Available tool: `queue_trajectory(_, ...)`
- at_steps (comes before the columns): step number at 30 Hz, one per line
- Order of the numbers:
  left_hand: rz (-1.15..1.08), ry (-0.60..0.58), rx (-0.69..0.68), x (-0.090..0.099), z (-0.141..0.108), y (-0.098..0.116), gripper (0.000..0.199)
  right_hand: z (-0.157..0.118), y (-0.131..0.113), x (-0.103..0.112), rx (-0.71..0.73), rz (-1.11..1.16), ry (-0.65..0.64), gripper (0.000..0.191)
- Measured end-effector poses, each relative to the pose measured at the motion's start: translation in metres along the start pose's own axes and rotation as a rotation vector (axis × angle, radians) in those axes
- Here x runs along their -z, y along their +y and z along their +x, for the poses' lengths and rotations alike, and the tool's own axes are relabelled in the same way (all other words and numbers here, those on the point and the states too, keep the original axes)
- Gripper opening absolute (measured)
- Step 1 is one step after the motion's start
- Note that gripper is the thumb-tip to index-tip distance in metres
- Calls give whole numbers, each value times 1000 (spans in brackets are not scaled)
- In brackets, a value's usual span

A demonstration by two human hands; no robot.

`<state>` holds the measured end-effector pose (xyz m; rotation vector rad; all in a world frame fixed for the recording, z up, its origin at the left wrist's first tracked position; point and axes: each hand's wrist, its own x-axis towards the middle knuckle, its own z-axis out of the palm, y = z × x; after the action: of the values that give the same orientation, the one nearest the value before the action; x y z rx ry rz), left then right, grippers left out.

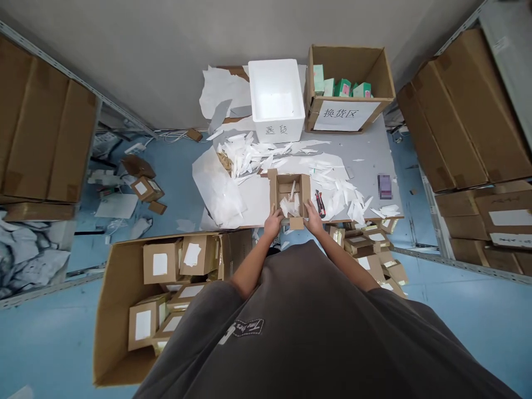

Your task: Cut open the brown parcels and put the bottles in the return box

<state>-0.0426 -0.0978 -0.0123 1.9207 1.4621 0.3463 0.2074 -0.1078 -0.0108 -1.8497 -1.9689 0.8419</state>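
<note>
Between my two hands, at the front edge of the table, sits a small open cardboard box with its flaps spread. White scraps of paper or padding lie inside it, with a thin white piece standing up. My left hand grips the box's near left corner, fingers closed on the cardboard. At the near right corner, my right hand holds the box the same way. A red and black utility knife rests on the table just right of the box, close to my right hand.
White paper scraps cover much of the table. Behind stand a white foam box and a carton holding green boxes. A large carton of parcels is at left; more parcels lie below right. Shelves flank both sides.
</note>
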Motion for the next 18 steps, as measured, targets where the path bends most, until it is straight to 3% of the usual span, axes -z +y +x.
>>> queue_trajectory(6,-121,79,-53,1,4,-17,29,-5,10,-3,-189,218,141,100)
queue_trajectory(8,-159,83,-76,0,7,-19,26,-5,15,-6,-199,286,100,94)
queue_trajectory(13,-173,52,-99,-6,14,-15,25,2,18,-12,-269,233,-27,56)
queue_trajectory(18,-113,56,-81,-7,7,-11,27,8,18,-12,-352,207,-89,54)
